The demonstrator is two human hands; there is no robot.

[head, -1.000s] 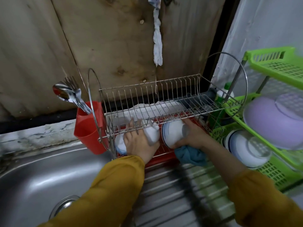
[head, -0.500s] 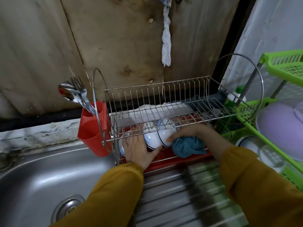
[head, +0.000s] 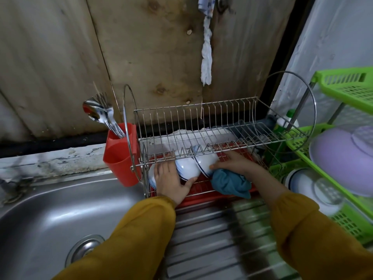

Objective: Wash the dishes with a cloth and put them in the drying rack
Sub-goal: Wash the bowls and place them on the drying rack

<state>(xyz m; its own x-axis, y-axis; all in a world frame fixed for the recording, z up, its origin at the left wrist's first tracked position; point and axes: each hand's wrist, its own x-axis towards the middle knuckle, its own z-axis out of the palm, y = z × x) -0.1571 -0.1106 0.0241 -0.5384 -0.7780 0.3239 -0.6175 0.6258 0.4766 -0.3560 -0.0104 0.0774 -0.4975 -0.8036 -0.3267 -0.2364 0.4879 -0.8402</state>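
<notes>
On my head-camera feed, a person in mustard-yellow sleeves reaches both hands into the lower tier of a wire drying rack that stands on the drainboard beside a steel sink. Three white bowls with blue rims stand on edge in a row on that lower tier, over a red tray. The left hand lies flat with its fingers straight and spread a little. The fingers cover the left bowl and the thumb reaches out under the middle bowl. The right hand touches the side of the right bowl with its fingertips. A teal cloth is bunched just under this hand's palm and hangs down to the tray's front edge. I cannot tell whether the fingers grip the cloth or what shape the hand makes.

A red cup hangs on the rack's left end and holds spoons and forks. A twisted white rag hangs on the wooden wall above. To the right, a green plastic shelf holds a purple bowl and, below it, another white bowl
</notes>
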